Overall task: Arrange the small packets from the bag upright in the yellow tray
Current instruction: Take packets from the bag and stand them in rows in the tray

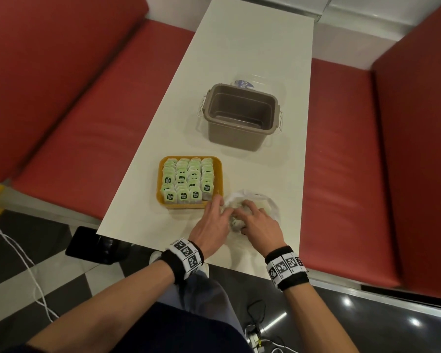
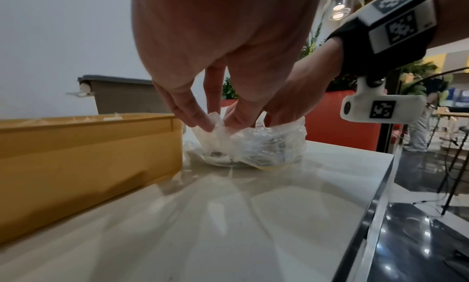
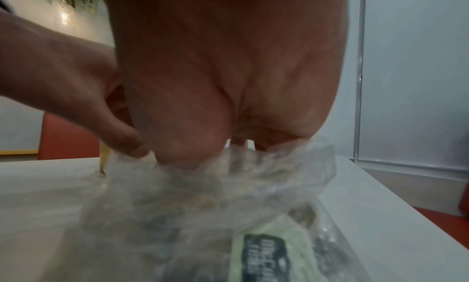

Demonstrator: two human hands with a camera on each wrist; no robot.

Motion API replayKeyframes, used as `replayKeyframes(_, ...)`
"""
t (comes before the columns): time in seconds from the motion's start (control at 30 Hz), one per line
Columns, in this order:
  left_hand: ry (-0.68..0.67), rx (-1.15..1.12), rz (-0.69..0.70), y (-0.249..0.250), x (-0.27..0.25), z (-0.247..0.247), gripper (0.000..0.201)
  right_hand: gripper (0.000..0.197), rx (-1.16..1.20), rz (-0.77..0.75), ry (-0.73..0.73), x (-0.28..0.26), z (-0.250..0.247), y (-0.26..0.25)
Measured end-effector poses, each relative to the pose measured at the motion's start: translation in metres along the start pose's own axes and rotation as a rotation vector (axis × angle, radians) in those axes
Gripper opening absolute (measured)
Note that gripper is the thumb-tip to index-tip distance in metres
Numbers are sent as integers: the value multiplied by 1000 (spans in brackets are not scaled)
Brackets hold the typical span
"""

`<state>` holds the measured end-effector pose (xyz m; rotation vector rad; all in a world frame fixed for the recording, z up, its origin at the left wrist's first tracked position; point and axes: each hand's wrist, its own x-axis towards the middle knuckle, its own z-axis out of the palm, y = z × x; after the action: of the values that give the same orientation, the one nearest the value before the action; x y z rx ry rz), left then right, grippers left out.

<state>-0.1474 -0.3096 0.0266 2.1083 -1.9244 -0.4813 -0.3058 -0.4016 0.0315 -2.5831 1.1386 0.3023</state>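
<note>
The yellow tray [image 1: 219, 174] stands on the white table, packed with several rows of upright green packets [image 1: 186, 179]. Just right of it lies a crumpled clear plastic bag [image 1: 262, 202] with more packets inside; one green label [image 3: 269, 254] shows through the film. My left hand [image 1: 220, 207] pinches the bag's rim next to the tray, seen close up in the left wrist view [image 2: 215, 123]. My right hand [image 1: 247, 212] reaches down into the bag's mouth. Its fingertips are buried in the plastic [image 3: 203, 196], so what they hold is hidden.
A grey open bin [image 1: 239, 115] stands farther back on the table, with a clear lid [image 1: 250, 84] behind it. Red bench seats [image 1: 74, 118] flank the narrow table. The table's near edge [image 1: 163, 247] runs just below my wrists.
</note>
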Motion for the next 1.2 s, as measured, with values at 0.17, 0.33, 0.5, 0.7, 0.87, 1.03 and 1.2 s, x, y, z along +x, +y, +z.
replayKeyframes(0.17, 77, -49, -7, -2, -5, -8, 42, 38, 51, 43, -37, 9, -7, 8)
replayKeyframes(0.33, 61, -149, -35, 1, -5, -12, 45, 41, -9, 44, -1, 7, -8, 4)
replayKeyframes(0.5, 55, -143, -17, 3, -1, -15, 45, 38, -5, 39, 18, 10, -2, 4)
replayKeyframes(0.7, 55, -192, -28, -1, 3, -17, 39, 15, 302, 69, 55, 6, -22, 14)
replayKeyframes(0.87, 44, -255, -56, -2, 7, -17, 40, 14, 608, 92, 205, -15, -55, 17)
replayKeyframes(1.03, 45, -296, -45, -6, 9, -18, 46, 15, 586, 172, 129, -18, -54, 16)
replayKeyframes(1.2, 107, -293, -24, -12, 6, -35, 39, 14, 678, 244, 162, -32, -81, 18)
